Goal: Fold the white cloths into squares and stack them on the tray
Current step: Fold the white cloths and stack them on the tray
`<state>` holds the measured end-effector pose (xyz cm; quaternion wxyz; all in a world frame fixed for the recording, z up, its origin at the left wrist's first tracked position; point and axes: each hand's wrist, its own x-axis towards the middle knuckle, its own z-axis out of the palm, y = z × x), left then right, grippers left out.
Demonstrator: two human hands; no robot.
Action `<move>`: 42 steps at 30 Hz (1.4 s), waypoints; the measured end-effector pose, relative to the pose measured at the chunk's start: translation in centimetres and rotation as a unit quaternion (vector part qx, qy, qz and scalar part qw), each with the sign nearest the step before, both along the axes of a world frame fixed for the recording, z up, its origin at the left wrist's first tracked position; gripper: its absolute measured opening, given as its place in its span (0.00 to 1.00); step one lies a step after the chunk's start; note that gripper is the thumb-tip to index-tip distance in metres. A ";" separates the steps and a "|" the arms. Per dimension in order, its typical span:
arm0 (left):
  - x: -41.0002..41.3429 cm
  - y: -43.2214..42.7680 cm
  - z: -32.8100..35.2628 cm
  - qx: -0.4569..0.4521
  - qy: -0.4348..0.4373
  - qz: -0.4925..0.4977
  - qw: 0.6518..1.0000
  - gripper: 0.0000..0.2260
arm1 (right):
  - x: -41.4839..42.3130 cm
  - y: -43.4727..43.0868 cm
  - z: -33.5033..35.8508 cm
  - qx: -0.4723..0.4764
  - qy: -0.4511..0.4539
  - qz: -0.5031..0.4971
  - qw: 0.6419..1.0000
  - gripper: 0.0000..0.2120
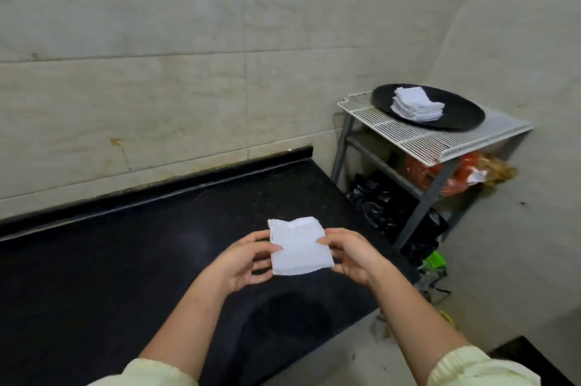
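Observation:
A white cloth (pixel 298 248), folded to a rough square, is held in the air above the black counter (pixel 125 259). My left hand (pixel 242 263) pinches its left edge, thumb on top. My right hand (pixel 352 256) pinches its right edge the same way. Far to the right, a round black tray (pixel 456 121) lies on a white wire rack and carries a stack of several folded white cloths (pixel 416 104).
The white wire rack (pixel 408 137) sits on a grey metal frame in the corner. Below it are black bags (pixel 377 200) and orange packets (pixel 421 170). A tiled wall runs behind the counter. The counter's right edge drops to the floor.

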<state>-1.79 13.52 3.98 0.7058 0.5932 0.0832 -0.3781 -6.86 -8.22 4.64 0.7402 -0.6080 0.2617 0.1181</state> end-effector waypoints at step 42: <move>25.6 -48.8 19.0 -0.049 -0.200 -0.051 0.977 0.13 | 23.7 -46.9 19.1 -0.112 -0.150 -0.115 0.976 0.08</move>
